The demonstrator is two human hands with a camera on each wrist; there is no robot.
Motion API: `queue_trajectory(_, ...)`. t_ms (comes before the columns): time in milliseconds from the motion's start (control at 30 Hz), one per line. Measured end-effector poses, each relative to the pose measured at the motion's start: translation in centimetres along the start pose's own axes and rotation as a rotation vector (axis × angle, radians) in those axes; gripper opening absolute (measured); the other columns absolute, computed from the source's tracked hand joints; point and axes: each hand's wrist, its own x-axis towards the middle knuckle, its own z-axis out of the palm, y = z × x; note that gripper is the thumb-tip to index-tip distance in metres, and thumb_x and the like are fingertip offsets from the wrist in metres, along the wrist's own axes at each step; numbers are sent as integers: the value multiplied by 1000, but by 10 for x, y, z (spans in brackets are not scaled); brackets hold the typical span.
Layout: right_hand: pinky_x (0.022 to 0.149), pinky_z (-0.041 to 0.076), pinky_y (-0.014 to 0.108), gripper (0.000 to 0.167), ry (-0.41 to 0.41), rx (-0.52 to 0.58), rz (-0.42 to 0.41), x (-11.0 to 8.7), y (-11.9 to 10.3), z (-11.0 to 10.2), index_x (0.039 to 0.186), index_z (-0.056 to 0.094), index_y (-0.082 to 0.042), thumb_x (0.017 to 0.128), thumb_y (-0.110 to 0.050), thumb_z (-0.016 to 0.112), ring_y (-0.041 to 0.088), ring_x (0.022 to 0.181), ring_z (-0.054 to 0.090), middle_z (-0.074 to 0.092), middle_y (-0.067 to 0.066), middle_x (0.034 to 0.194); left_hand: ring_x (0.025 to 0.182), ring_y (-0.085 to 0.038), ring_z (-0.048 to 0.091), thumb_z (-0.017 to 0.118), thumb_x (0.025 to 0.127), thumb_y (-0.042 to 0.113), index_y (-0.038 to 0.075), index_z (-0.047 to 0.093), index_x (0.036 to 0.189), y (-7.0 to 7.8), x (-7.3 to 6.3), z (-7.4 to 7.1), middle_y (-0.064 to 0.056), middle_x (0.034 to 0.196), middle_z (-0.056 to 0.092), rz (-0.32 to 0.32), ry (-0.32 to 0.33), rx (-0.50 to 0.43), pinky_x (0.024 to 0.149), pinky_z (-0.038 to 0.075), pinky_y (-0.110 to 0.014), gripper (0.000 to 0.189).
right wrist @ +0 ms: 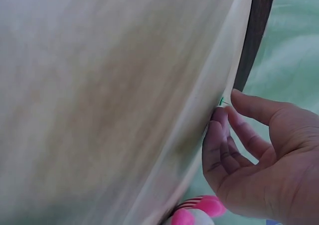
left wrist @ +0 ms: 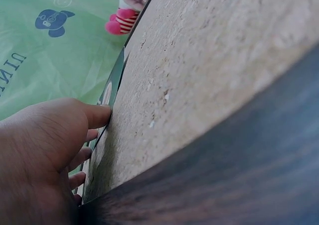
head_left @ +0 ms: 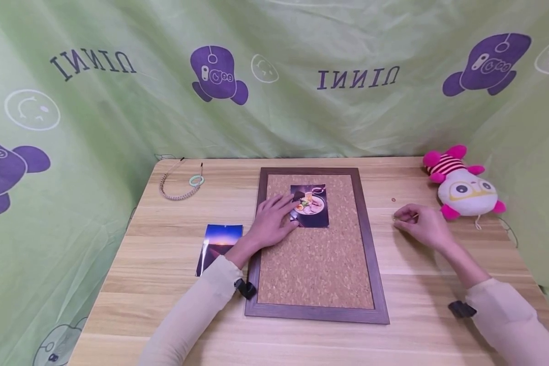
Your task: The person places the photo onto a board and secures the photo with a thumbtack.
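Green cloth (head_left: 288, 122) behind the tabletop (head_left: 160, 284) bears purple lettering (head_left: 358, 78) I read as inverted "UINNI". I see the left hand (head_left: 272, 221), fingers spread, resting on a ramen photo (head_left: 315, 216) high on the framed corkboard (head_left: 315, 269); the right hand (head_left: 423, 223), nearly closed, pinches a small green pin (right wrist: 222, 101) beside the board.

To the left of the framed corkboard (head_left: 315, 269) ran a cream left sleeve (head_left: 189, 315) (lightly creased), to its right a matching right sleeve (head_left: 508, 315), and each bore a small black fitting (head_left: 245, 288) near its end.
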Motion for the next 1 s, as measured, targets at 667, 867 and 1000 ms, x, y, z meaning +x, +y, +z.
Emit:
queue_trajectory(667,63,47,20,11,-14,24,7,7,12,5,99,76,4,96,-4,83,0,70,56,74,5,82,166,-42,29,67,110,38,14,54,166,4,-1,-3,-12,177,41,-7,-12,8,132,21,-66,62)
queue_trajectory(867,63,47,20,11,3,1,10,5,7,4,97,75,2,97,-6,83,4,71,58,74,6,82,166,-42,29,67,110,38,15,53,166,3,0,-2,-11,177,41,-10,-11,13,132,21,-66,62)
queue_trajectory(1000,61,48,17,11,58,10,21,3,0,3,96,74,2,95,-3,84,2,69,59,75,9,82,166,-41,29,66,110,39,15,53,166,3,0,-2,-11,177,40,-10,-14,17,132,22,-66,63)
